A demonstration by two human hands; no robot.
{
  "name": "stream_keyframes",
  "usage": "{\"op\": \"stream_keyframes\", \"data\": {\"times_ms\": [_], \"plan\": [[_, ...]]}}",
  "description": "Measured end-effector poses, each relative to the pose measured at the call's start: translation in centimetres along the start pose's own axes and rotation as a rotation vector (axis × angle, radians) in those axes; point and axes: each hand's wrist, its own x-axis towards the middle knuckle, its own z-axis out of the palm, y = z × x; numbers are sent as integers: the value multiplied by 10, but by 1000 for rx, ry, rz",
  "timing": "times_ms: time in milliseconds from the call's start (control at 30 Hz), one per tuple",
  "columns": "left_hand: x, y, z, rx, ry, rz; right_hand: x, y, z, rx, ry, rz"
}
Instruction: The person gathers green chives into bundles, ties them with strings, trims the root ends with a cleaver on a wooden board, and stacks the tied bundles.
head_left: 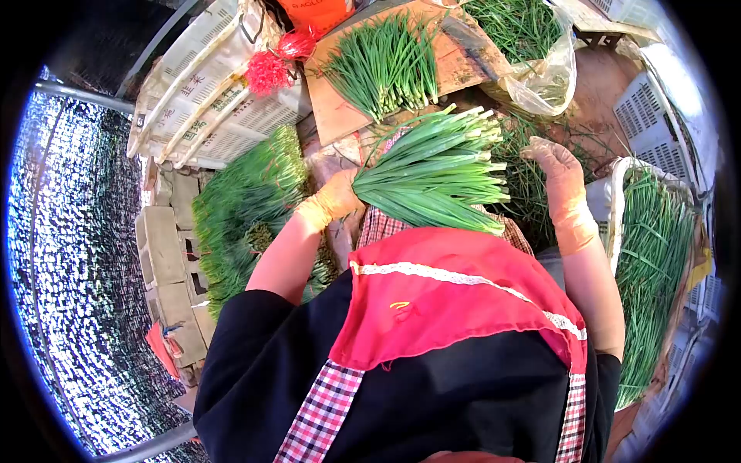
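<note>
My left hand [333, 199], in an orange glove, is closed around the leafy end of a large bunch of garlic chives [432, 170]. Over my lap the bunch fans out, its pale cut ends pointing right. My gloved right hand [562, 181] is raised to the right of those ends, apart from them, with its fingers loosely bent and nothing visible in them. Beyond the bunch, another pile of chives [386, 65] lies on a brown board [340, 116]. Loose chive leaves [529, 181] are scattered below my right hand.
Stacked chive bundles [247, 208] stand to my left, beside white plastic crates [204, 100]. A crate of chives [652, 270] is at my right. At the back are a clear plastic bag [544, 81] with greens and red twine [268, 72]. A knife-like blade [469, 42] rests on the board.
</note>
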Motion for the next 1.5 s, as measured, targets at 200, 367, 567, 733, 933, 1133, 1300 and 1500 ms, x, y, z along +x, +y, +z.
{"op": "stream_keyframes", "data": {"times_ms": [200,367,567,733,933,1133,1300,1500], "plan": [[2,13,-6,33,-90,-178,5,-15,35,-442,-181,-350],[10,-1,-9,25,-142,-87,8,-17,52,-102,-386,-34],[18,-15,-12,31,-204,-164,4,-12,45,48,-424,154],[18,-32,-8,-18,-176,-112,3,-11,42,28,-455,235],[16,-10,-10,-93,-197,-136,16,10,6,-9,19,20],[19,-14,-10,-77,-217,-164,13,11,26,229,-385,331],[17,-13,-10,-45,-186,-140,13,11,32,69,-344,298],[19,-18,-9,-50,-209,-90,18,11,30,158,-385,288]]}}
